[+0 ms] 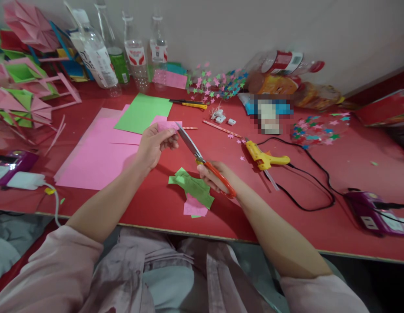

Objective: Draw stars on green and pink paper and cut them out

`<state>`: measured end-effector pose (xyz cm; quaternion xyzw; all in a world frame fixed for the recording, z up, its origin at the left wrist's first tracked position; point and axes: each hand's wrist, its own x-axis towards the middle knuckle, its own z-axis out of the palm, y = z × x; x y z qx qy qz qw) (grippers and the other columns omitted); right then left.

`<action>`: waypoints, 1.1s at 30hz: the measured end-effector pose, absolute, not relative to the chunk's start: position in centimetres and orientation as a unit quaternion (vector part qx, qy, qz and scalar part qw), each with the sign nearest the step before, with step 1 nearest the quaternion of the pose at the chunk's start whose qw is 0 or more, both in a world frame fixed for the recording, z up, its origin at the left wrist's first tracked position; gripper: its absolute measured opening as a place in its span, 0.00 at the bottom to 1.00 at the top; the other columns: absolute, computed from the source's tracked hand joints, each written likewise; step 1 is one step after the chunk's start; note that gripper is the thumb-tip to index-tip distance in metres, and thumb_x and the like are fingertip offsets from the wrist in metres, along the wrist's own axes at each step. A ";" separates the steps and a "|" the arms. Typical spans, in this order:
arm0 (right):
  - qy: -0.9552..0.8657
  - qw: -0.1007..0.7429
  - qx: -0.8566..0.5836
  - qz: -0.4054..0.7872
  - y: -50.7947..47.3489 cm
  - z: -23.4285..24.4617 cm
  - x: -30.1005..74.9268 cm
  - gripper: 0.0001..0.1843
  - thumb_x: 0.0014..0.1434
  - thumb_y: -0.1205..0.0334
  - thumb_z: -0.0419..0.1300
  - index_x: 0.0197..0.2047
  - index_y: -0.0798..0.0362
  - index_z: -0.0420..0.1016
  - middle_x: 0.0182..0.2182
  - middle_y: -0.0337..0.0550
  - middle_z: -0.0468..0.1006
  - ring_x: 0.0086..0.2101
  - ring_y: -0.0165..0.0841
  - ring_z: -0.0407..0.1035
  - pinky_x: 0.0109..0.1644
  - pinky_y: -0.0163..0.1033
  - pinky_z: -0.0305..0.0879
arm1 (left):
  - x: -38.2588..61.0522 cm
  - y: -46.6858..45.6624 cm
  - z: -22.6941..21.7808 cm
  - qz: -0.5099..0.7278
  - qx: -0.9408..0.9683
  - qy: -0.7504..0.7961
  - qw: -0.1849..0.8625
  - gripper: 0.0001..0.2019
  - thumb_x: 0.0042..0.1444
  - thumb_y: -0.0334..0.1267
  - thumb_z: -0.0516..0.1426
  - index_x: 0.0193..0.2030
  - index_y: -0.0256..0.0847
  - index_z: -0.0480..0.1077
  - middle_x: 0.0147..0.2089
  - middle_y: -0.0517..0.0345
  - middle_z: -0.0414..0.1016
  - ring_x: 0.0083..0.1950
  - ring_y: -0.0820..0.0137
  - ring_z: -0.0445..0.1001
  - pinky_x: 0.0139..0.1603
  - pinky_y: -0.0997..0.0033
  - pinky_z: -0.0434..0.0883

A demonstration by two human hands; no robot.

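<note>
My left hand (154,145) pinches a small folded piece of pink paper (167,126) above the red table (319,217). My right hand (215,176) grips orange-handled scissors (205,161), whose blades point up and left and meet the pink paper's edge. Below my hands lie green paper scraps (192,186) and a pink scrap (194,207) on the table.
Large pink sheets (97,152) and a green sheet (144,112) lie at left. A yellow glue gun (263,157) with a black cord lies at right. Plastic bottles (97,52), folded paper models (22,82), paper stars (218,84), a pencil (221,128) and a yellow-handled cutter (189,103) stand farther back.
</note>
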<state>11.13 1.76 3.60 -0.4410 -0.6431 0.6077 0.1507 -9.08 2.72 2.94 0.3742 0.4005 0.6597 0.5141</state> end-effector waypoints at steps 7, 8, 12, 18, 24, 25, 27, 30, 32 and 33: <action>-0.648 0.162 -0.448 0.595 1.7 3.6 11.2 0.27 0.53 0.35 0.56 0.23 0.51 0.58 0.10 0.27 0.54 0.11 0.20 0.48 0.13 0.29 0.45 | -8.8 2.6 2.9 0.624 0.365 0.393 0.568 0.08 0.48 0.39 0.62 0.29 0.37 0.70 0.24 0.62 0.73 0.21 0.78 0.72 0.23 0.79 0.67; -0.648 0.163 -0.450 0.592 1.7 3.6 11.2 0.27 0.54 0.36 0.56 0.23 0.51 0.58 0.10 0.27 0.54 0.11 0.20 0.48 0.13 0.29 0.45 | -8.8 2.5 2.9 0.622 0.365 0.396 0.569 0.08 0.48 0.39 0.62 0.29 0.37 0.70 0.24 0.62 0.73 0.21 0.78 0.72 0.23 0.79 0.67; -0.648 0.167 -0.447 0.594 1.5 3.7 11.1 0.27 0.54 0.36 0.56 0.23 0.51 0.57 0.09 0.27 0.54 0.11 0.20 0.47 0.13 0.29 0.44 | -8.7 2.5 2.9 0.645 0.366 0.386 0.549 0.08 0.49 0.39 0.62 0.29 0.37 0.71 0.24 0.62 0.74 0.21 0.79 0.71 0.23 0.80 0.67; -0.645 0.165 -0.451 0.595 1.5 3.6 11.0 0.27 0.54 0.36 0.56 0.23 0.51 0.58 0.08 0.27 0.54 0.10 0.20 0.48 0.12 0.28 0.44 | -8.8 2.6 2.6 0.661 0.379 0.380 0.524 0.07 0.48 0.38 0.61 0.29 0.38 0.71 0.24 0.62 0.75 0.21 0.79 0.72 0.23 0.79 0.68; -0.647 0.148 -0.457 0.593 1.6 3.5 11.0 0.26 0.54 0.36 0.56 0.23 0.51 0.58 0.09 0.27 0.55 0.10 0.20 0.48 0.12 0.29 0.46 | -8.6 2.7 2.6 0.664 0.372 0.398 0.512 0.05 0.48 0.37 0.60 0.29 0.39 0.70 0.24 0.63 0.74 0.23 0.78 0.72 0.25 0.79 0.69; -0.646 0.148 -0.457 0.593 1.6 3.5 11.0 0.27 0.54 0.36 0.57 0.24 0.51 0.59 0.09 0.27 0.55 0.10 0.20 0.49 0.13 0.29 0.46 | -8.6 2.7 2.6 0.665 0.372 0.397 0.511 0.05 0.48 0.37 0.60 0.29 0.39 0.69 0.24 0.64 0.74 0.22 0.79 0.72 0.24 0.79 0.68; -0.652 0.152 -0.451 0.590 1.6 3.4 11.1 0.26 0.53 0.36 0.57 0.24 0.52 0.59 0.10 0.27 0.55 0.11 0.20 0.49 0.13 0.29 0.45 | -8.6 2.6 2.7 0.665 0.375 0.399 0.508 0.05 0.48 0.37 0.60 0.28 0.39 0.69 0.23 0.64 0.73 0.21 0.79 0.71 0.23 0.80 0.67; -0.671 0.153 -0.438 0.579 1.7 3.2 11.2 0.25 0.54 0.37 0.57 0.25 0.52 0.60 0.12 0.27 0.56 0.12 0.21 0.50 0.15 0.29 0.47 | -8.6 2.5 2.8 0.657 0.381 0.420 0.497 0.05 0.48 0.37 0.60 0.27 0.40 0.68 0.21 0.65 0.72 0.19 0.80 0.69 0.21 0.80 0.65; -0.675 0.150 -0.438 0.575 1.8 3.1 11.2 0.25 0.54 0.38 0.57 0.26 0.52 0.61 0.12 0.27 0.56 0.13 0.21 0.50 0.15 0.30 0.47 | -8.6 2.4 2.8 0.652 0.383 0.433 0.491 0.05 0.48 0.36 0.60 0.26 0.40 0.68 0.21 0.65 0.72 0.18 0.80 0.68 0.20 0.80 0.64; -0.674 0.150 -0.440 0.575 1.8 3.0 11.2 0.24 0.54 0.38 0.57 0.26 0.52 0.61 0.12 0.27 0.56 0.13 0.21 0.50 0.15 0.30 0.47 | -8.5 2.4 2.8 0.652 0.382 0.435 0.490 0.05 0.48 0.36 0.60 0.26 0.40 0.68 0.21 0.65 0.72 0.18 0.80 0.68 0.20 0.80 0.64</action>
